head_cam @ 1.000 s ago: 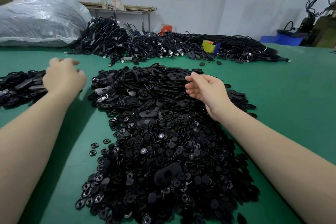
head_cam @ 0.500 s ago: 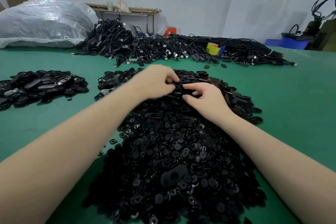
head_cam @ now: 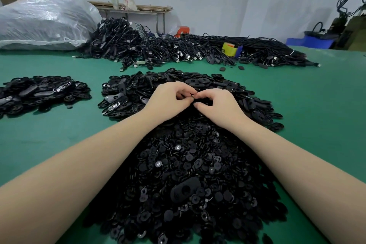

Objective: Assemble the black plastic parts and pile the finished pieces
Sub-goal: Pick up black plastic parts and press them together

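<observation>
Big green table (head_cam: pixel 316 105) takes up pretty much everything. A heap of loose black parts (head_cam: pixel 188 174) runs from 6 o'clock up to the center. Tangled cables (head_cam: pixel 178 49) sprawl around 12, with a plastic-wrapped bundle (head_cam: pixel 43 22) at 10. The smaller pile of finished pieces (head_cam: pixel 39 91) sits at 9. Dead center, left hand (head_cam: pixel 168 99) and right hand (head_cam: pixel 217 105) meet fingertip to fingertip over the heap, both curled and pinching a tiny black part (head_cam: pixel 193 95) between them.

bare green table (head_cam: pixel 316 105) rt; finished pile (head_cam: pixel 39 93) lft.
</observation>
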A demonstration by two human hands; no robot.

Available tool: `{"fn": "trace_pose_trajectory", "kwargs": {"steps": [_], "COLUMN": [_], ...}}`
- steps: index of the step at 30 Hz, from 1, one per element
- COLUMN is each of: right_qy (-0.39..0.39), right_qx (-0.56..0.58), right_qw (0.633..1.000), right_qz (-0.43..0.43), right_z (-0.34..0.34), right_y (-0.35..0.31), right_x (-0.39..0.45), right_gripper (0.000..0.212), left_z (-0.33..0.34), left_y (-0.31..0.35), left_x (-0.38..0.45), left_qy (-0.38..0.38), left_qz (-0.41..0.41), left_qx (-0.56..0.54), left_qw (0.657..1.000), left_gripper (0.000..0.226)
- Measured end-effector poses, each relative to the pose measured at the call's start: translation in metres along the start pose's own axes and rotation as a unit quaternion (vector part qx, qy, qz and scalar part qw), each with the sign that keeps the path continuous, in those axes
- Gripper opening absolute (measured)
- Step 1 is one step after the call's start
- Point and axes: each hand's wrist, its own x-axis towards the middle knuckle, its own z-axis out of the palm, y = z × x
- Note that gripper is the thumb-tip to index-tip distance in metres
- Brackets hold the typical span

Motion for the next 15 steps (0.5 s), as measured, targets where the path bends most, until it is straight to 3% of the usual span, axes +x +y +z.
{"fn": "trace_pose_trajectory", "kwargs": {"steps": [6, 12, 15], "right_qy": [0.035, 0.085, 0.046], "right_qx": [0.058, 0.103, 0.093], "right_qw": [0.997, 0.99, 0.995], "right_qz": [0.019, 0.036, 0.003], "right_z": [0.0017, -0.0003, 0.0001], "right_y": [0.0033, 0.0031, 0.0001], "right_x": [-0.0011, -0.003, -0.0057], "right_gripper": [0.015, 0.01, 0.005], "left_z": [-0.0021, 0.0012, -0.0001], "left_y": [0.0016, -0.0018, -0.0024], "left_x": [-0.0013, -0.0007, 0.0004], "left_qy": [-0.02, 0.035, 0.057], "left_qz": [0.02, -0.006, -0.012], "left_qx": [-0.012, -0.065, -0.071], "left_qw": [1.0, 0.997, 0.996], "left_gripper": [0.03, 0.025, 0.026]}}
